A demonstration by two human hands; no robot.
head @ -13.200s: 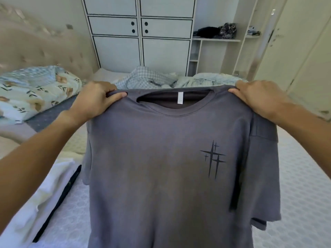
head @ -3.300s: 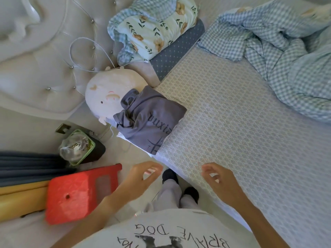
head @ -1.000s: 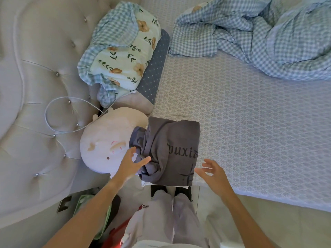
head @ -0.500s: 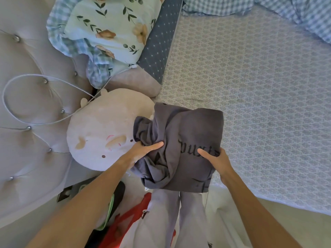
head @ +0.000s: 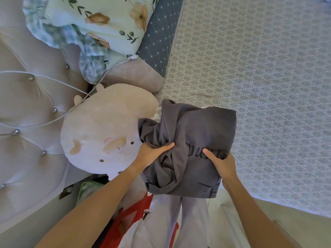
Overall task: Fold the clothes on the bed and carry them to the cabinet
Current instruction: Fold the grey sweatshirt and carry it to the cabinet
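The bed (head: 259, 83) fills the upper right of the head view, its mattress cover printed with a small repeating grey-and-white lattice, and a tufted beige headboard (head: 26, 149) with metal buttons runs down the left side. At the head of the mattress lies a pale floral pillow (head: 100, 20) with a checked edge, a dark blue dotted cushion (head: 159, 36) just beside it. Below them rests a round cream plush pillow (head: 100, 133) with a small embroidered face, and a thin white cable (head: 44, 81) loops across the headboard and over the plush toward the floral pillow. The dark grey T-shirt (head: 197, 140) sits at the near edge of the mattress, touching the plush pillow's right side and overhanging the bed edge above the person's pale trousers (head: 179, 221). It is folded into a rough rectangle: its right half is flat and smooth, with part of a black gothic-lettered print showing, while its left half is bunched into loose, twisting folds. The left hand (head: 152, 154) grips the bunched left part, thumb lying across the top of the cloth and fingers hidden beneath it. The right hand (head: 222, 163) clamps the right near edge, thumb pressed on the lettering and fingers tucked under. The two hands are apart, one on each side of the bundle. A red plastic stool (head: 125, 224) shows on the floor beside the person's legs.
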